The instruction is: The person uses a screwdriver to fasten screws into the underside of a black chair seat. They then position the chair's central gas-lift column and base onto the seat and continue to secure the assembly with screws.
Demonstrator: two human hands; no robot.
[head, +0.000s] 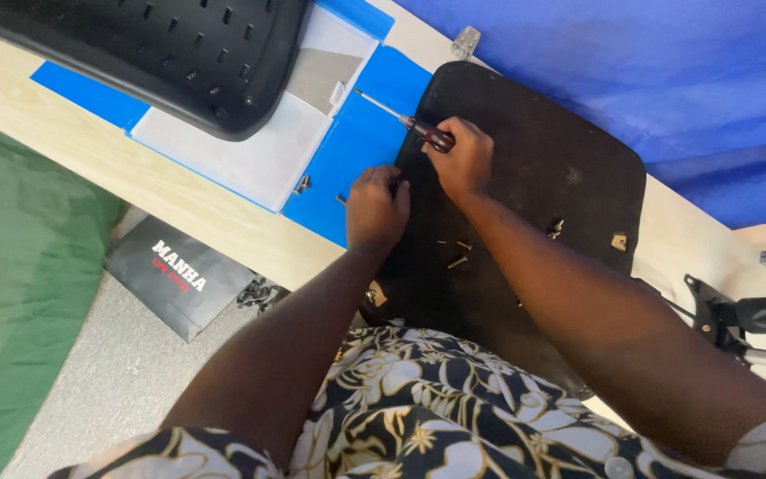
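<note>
A black chair seat panel (543,177) lies underside up on the light wooden table (135,177). My right hand (463,160) is closed around a screwdriver (401,118) with a dark red handle; its metal shaft points up and left over the blue sheet (356,151). My left hand (376,208) rests curled at the panel's left edge, fingers pinched on something small and dark that I cannot make out. A few loose screws (457,253) lie on the panel beside my right forearm.
A black perforated chair back (179,53) lies at the top left over a white sheet (250,151). A black box (179,275) sits on the grey floor beside green fabric (19,293). Blue cloth (667,71) covers the far side. A black bracket part (746,319) lies at the right.
</note>
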